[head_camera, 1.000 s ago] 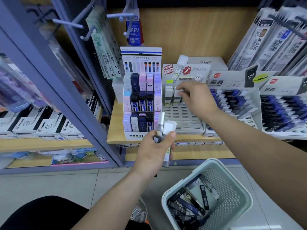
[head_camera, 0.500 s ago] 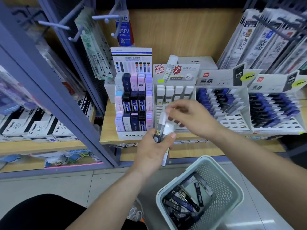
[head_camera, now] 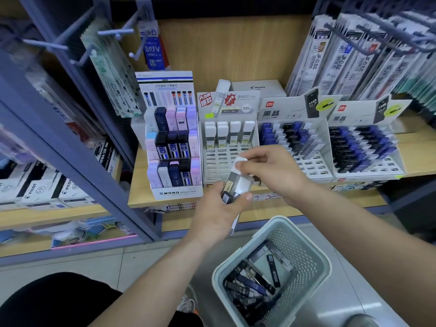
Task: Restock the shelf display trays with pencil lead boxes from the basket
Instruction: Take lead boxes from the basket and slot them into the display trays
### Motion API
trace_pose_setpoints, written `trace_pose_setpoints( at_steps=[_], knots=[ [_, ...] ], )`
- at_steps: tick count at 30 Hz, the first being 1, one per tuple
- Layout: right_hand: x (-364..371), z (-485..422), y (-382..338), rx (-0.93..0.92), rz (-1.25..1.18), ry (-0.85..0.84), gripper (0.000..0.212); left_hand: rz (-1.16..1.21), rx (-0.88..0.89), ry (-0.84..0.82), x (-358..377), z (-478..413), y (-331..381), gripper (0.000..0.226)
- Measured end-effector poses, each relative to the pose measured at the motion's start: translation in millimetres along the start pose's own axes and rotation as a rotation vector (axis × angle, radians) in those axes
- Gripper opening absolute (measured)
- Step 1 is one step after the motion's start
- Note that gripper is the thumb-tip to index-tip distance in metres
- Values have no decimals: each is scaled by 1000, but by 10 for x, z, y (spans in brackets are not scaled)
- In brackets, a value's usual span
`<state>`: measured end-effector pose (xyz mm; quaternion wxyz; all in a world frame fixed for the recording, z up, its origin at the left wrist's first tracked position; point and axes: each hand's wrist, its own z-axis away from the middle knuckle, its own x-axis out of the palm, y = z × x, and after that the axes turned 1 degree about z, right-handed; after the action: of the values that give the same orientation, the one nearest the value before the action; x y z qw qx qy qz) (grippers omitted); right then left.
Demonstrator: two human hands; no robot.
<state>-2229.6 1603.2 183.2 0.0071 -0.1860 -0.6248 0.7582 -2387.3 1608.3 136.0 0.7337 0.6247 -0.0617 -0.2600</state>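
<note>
My left hand [head_camera: 218,212] grips a small bundle of pencil lead boxes [head_camera: 232,185] in front of the shelf edge. My right hand [head_camera: 273,172] pinches the white cap of one box [head_camera: 240,161] at the top of that bundle. Just behind them stands a white slotted display tray [head_camera: 224,161] with one back row of white-capped boxes [head_camera: 230,135] and bare slots below. A pale green basket [head_camera: 306,253] on the floor at lower right holds several dark lead boxes [head_camera: 254,282].
A MONO tray [head_camera: 175,192] of pastel and dark boxes stands left of the white tray. Two trays of blue and black boxes [head_camera: 292,140] [head_camera: 361,147] stand to its right. Refill packs hang from hooks [head_camera: 354,55] above. A blue shelf post [head_camera: 77,147] rises at left.
My right hand left the white tray's back row, where it set a box, and came down to the bundle in my left hand. It now pinches one box there.
</note>
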Motion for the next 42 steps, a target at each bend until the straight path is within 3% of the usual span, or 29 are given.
trace_pose_setpoints(
  at_steps=[12, 16, 26, 32, 37, 40, 42],
  knots=[
    [-188, -202, -118, -107, -286, 134, 15, 12, -35, -26, -39, -22, -103, 32],
    [-292, -358, -139, -181, -145, 186, 26, 58, -57, -20, -97, -28, -112, 28],
    [-282, -231, -69, -219, 38, -114, 22, 146, 20, 156, -142, -101, -20, 39],
    [-268, -107, -38, -108, -172, -243, 12, 143, 25, 111, -54, -91, 38, 20],
    [-273, -61, 4, -170, 12, -162, 11, 148, 57, 98, -4, -113, 28, 20],
    [-307, -62, 37, -182, 47, -166, 26, 176, 51, 78, 25, -97, 43, 20],
    [-332, -81, 58, -178, 37, -82, 36, 159, 51, 80, 19, -100, 30, 21]
  ],
)
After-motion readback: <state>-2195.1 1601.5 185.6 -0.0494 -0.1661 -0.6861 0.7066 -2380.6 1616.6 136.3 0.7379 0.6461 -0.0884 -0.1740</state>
